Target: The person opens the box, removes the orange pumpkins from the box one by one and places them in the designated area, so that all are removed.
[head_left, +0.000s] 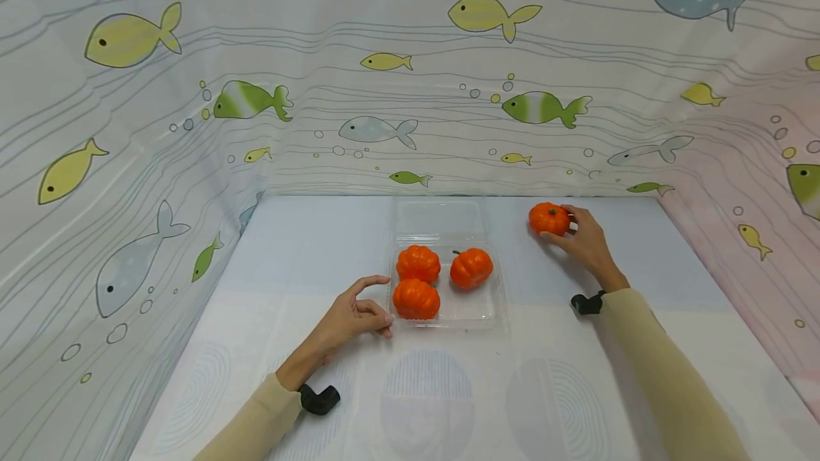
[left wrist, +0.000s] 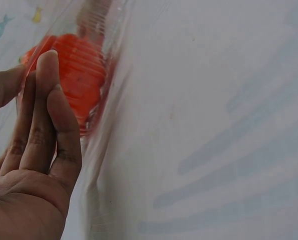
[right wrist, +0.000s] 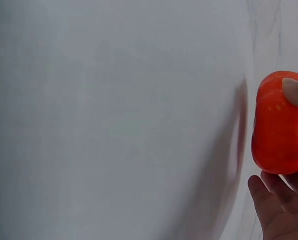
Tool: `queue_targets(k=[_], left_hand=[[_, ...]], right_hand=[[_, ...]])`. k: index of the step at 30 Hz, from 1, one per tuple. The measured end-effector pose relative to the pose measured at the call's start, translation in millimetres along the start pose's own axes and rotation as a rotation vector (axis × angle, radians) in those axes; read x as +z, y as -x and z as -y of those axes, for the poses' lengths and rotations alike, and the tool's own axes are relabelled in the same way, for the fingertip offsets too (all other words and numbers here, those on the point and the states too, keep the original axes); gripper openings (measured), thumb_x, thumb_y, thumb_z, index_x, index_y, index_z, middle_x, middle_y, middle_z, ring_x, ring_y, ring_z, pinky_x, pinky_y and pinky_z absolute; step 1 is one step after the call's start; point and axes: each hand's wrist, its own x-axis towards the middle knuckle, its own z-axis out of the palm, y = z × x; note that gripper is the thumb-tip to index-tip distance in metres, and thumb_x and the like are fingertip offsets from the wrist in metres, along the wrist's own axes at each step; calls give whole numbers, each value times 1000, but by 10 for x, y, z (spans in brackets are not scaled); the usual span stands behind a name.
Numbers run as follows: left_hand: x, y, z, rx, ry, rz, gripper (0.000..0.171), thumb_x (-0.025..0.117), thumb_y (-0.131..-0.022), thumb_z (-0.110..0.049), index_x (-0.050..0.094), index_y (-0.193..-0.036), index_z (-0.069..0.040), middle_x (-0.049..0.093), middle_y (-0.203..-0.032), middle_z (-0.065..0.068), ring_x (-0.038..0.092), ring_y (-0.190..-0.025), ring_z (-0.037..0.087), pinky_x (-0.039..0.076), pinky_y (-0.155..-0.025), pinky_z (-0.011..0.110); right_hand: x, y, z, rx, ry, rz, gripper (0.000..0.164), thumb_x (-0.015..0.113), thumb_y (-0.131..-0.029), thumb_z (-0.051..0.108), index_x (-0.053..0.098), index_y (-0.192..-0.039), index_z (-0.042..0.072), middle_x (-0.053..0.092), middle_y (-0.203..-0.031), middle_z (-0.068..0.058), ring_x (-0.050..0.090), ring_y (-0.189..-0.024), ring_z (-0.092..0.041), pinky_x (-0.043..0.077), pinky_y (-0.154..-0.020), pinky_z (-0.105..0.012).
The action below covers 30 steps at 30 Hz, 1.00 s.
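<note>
My right hand (head_left: 586, 240) grips a small orange toy pumpkin (head_left: 549, 220) with a green stem, at the far right of the table. In the right wrist view the thumb lies on one side of that pumpkin (right wrist: 281, 125), with fingers on the other. At the front left corner of a clear plastic clamshell box (head_left: 470, 308), my left hand (head_left: 349, 319) rests its loosely bent fingers against the side. The box holds three more pumpkins: two at the left, one behind the other (head_left: 418, 265), and one at the right (head_left: 472, 268). Its lid (head_left: 440, 219) lies folded open toward the back.
A white patterned cloth (head_left: 426, 390) covers the table. Behind and at both sides hangs a curtain (head_left: 442, 91) printed with fish. Each wrist wears a small black device, such as the one by the right sleeve (head_left: 660, 361).
</note>
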Motion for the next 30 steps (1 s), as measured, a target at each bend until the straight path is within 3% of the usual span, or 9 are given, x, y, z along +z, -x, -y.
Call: queue_targets(k=[7,18,23,26,30], left_hand=[[4,0,1,4,1,5,76,79,-93,-15,37,-156,-15,70,-100,32,73,-85,42,58,-90,44],[-4,0,8,4,12,4,77,80,-93,-14,35,-156,-15,70,-100,33,73,-84,42,58,-90,44],[-10,3,9,6,18,8,77,79,-93,-14,35,-156,-13,70,-100,33,73,-84,42,58,-89,44],[-11,1,9,6,16,7,77,79,-93,-13,35,-156,-14,70,-100,32,73,-84,42,58,-89,44],[-9,-5,8,5,13,6,76,79,-93,-13,36,-156,-15,70,-100,32,73,-83,41,59,-88,45]], right_hand=[[20,-1,-8,63,-5,25,87,84,-89,34,38,-153,-4,40,-150,-30,42,-135,-46,43,-108,-58],[40,-10,19,95,7,63,91,83,-90,29,30,-158,-2,34,-155,-31,41,-135,-48,42,-109,-59],[-6,-15,69,90,17,99,98,83,-90,37,25,-161,2,29,-159,-31,41,-135,-50,40,-109,-63],[-53,0,122,71,42,69,91,78,-93,40,29,-160,2,29,-159,-30,39,-136,-50,40,-108,-65],[-124,62,229,28,75,-30,71,71,-99,34,41,-154,-1,35,-156,-30,41,-136,-49,42,-106,-65]])
